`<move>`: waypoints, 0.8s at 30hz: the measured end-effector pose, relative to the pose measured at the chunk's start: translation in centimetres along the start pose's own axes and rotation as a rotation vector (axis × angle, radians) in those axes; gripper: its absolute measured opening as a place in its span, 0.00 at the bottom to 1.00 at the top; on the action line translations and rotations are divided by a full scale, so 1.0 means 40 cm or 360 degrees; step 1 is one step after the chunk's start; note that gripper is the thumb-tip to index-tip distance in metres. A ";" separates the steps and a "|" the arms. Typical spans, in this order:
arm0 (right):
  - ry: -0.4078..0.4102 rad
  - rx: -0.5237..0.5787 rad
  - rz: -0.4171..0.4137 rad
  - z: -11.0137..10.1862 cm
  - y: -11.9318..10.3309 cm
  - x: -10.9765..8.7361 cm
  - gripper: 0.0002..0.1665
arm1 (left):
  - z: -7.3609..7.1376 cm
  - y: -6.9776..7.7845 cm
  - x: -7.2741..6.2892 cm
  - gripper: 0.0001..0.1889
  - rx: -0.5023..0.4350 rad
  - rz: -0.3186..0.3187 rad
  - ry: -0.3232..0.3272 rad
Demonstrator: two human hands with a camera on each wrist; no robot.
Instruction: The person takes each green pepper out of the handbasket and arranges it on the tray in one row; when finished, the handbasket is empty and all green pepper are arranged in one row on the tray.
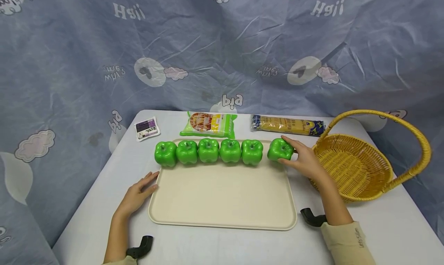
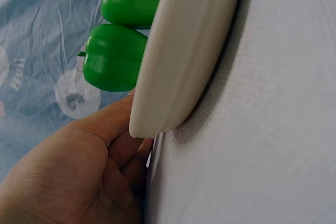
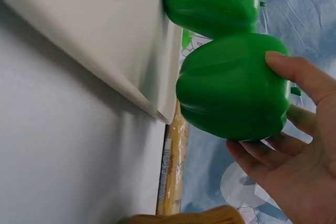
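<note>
My right hand (image 1: 304, 161) grips a green bell pepper (image 1: 279, 149) over the far right corner of the cream tray (image 1: 222, 195). In the right wrist view the thumb lies on one side of that pepper (image 3: 231, 87) and the fingers curl under the other. Several more green bell peppers (image 1: 209, 150) stand in a row along the tray's far edge, with a small gap between the row's right end and the held one. My left hand (image 1: 134, 195) is at the tray's left edge, fingertips at the rim (image 2: 147, 124), and some of its fingers are hidden behind the tray.
A yellow wicker basket (image 1: 386, 168) with a tall handle stands at the right. Behind the tray lie a green food packet (image 1: 208, 124) and a long pack of noodles (image 1: 288, 125). A small white packet (image 1: 147, 128) lies at the far left. A printed cloth (image 1: 222, 49) hangs behind the table.
</note>
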State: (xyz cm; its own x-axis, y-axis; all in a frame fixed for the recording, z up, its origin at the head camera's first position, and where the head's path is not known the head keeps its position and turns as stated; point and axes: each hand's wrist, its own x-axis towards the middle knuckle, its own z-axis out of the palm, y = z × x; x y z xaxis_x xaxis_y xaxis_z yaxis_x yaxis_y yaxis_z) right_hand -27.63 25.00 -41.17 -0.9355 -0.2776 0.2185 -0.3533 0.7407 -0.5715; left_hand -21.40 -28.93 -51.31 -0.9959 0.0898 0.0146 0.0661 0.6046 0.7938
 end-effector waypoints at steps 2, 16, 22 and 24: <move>-0.0050 -0.0010 0.0017 0.006 0.002 0.003 0.48 | 0.000 0.001 0.000 0.27 0.0002 -0.0005 -0.0003; -0.0318 0.0402 -0.0026 0.019 0.017 0.010 0.43 | 0.001 0.002 -0.004 0.27 0.0009 -0.0013 -0.0006; -0.0322 0.0465 -0.0029 0.024 0.022 0.019 0.42 | 0.001 0.002 -0.003 0.27 -0.0001 -0.0007 0.0001; -0.0318 0.0466 -0.0018 0.024 0.017 0.020 0.43 | 0.001 0.003 -0.002 0.27 0.0002 -0.0004 0.0002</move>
State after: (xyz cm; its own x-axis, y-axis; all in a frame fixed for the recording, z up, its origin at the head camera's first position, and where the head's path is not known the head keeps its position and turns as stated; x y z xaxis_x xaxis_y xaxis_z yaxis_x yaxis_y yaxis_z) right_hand -28.64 24.70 -42.14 -0.9035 -0.4204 0.0835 -0.3224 0.5382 -0.7787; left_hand -21.31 -28.83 -51.26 -0.9961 0.0872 0.0134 0.0637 0.6056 0.7932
